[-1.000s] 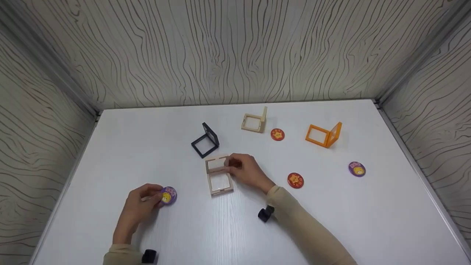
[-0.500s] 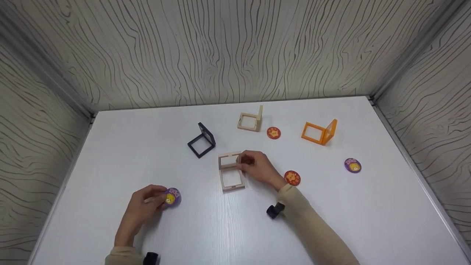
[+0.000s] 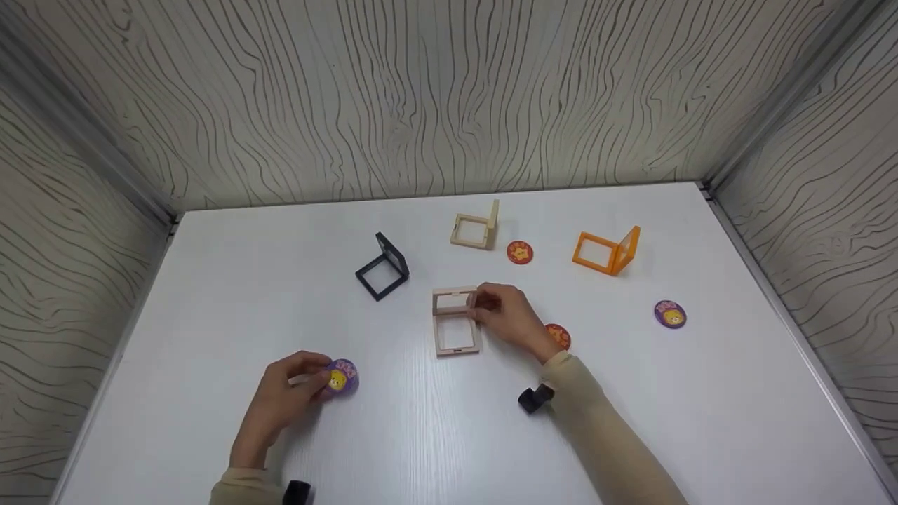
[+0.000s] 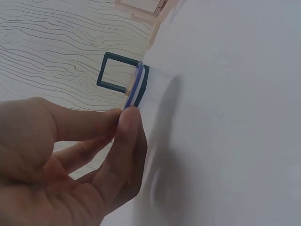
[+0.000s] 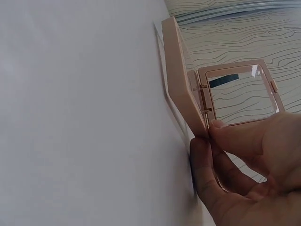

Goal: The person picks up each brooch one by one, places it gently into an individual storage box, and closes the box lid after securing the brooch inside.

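Note:
My left hand (image 3: 282,396) pinches a round purple badge (image 3: 342,377) with a yellow bear face on it. In the left wrist view the badge (image 4: 137,84) is tilted edge-on between thumb and fingers, above the table, and casts a shadow. A pale pink hinged frame (image 3: 437,334) with a clear window stands opened, its lower half on the table and its lid raised. My right hand (image 3: 515,317) pinches its right side by the hinge. In the right wrist view, thumb and fingers hold the frame (image 5: 176,70) at the hinge corner.
Farther back stand a black hinged frame (image 3: 392,255), a cream one (image 3: 493,223) and an orange one (image 3: 624,251), all opened. Red star badges (image 3: 520,252) lie at the back and beside my right wrist, and another purple badge (image 3: 671,314) at the right. Patterned walls (image 3: 421,105) enclose the table.
My right hand has slid the pink frame to the right and slightly back, turning it a little. My left hand, with the purple badge, has moved slightly right. The head view has shifted a little.

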{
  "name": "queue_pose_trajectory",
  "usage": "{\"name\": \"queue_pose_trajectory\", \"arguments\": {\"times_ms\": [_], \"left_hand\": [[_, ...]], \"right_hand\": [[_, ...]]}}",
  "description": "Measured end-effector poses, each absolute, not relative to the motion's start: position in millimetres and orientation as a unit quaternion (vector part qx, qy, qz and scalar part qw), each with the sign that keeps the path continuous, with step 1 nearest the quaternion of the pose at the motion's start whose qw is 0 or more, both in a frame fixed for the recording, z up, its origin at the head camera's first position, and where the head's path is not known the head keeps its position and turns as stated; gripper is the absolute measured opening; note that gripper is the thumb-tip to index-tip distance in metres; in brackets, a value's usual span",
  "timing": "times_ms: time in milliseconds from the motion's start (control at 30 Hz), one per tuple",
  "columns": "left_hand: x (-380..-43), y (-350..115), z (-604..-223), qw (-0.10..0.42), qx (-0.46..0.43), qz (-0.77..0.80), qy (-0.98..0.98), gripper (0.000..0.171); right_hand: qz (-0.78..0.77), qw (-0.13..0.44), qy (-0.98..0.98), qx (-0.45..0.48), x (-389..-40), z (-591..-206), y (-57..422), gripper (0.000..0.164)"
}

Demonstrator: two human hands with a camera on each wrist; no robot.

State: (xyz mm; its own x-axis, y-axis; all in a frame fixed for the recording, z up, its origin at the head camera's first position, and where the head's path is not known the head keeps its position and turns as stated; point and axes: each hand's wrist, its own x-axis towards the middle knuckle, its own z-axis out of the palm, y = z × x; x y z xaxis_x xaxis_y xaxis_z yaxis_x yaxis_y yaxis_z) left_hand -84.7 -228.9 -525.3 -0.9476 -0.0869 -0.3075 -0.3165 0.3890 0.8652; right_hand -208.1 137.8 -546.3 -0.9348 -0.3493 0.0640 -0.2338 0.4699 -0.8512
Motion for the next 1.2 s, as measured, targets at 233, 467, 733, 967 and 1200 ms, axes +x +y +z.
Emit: {"name": "queue_pose_trajectory", "arguments": {"times_ms": [233, 467, 733, 967, 1200], "left_hand": [[-86, -217, -526, 0.109, -0.120, 0.529, 0.833, 0.017], [-87, -201, -525, 0.112, -0.107, 0.515, 0.843, 0.018], [-89, -188, -523, 0.115, -0.082, 0.489, 0.861, 0.017], [-91, -187, -518, 0.116, -0.071, 0.502, 0.854, 0.018], [-94, -180, -515, 0.122, -0.060, 0.523, 0.841, 0.017]], "right_hand": [[-0.478, 0.056, 0.861, -0.163, -207, -544, 143, 0.007], [-0.476, 0.054, 0.864, -0.157, -206, -544, 146, 0.007], [-0.485, 0.058, 0.856, -0.171, -207, -546, 145, 0.007], [-0.475, 0.063, 0.861, -0.170, -207, -544, 144, 0.007], [-0.461, 0.064, 0.868, -0.176, -205, -543, 147, 0.009]]}}
